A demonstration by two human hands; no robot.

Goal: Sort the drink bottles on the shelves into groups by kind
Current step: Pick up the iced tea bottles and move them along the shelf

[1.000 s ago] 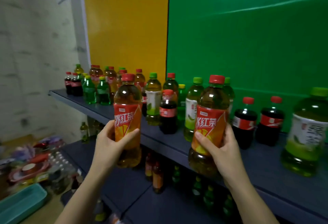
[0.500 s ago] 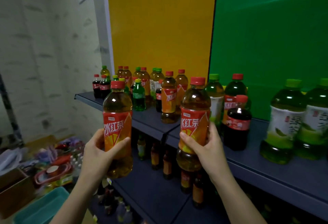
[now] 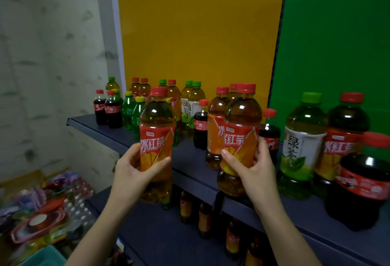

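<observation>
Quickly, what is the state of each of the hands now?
Left hand: holding an iced black tea bottle.
Right hand: holding a second iced black tea bottle.

Dim, soft-focused picture; glints on bottles, edges bowed.

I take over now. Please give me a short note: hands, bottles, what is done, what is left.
Left grip: holds an iced tea bottle upright before the top shelf.
Right grip: holds a second iced tea bottle, also upright.
Done: little visible; cola bottles, green tea bottles and iced teas stand mixed on the shelf.
Left: place both with the iced teas, then group the rest.
</observation>
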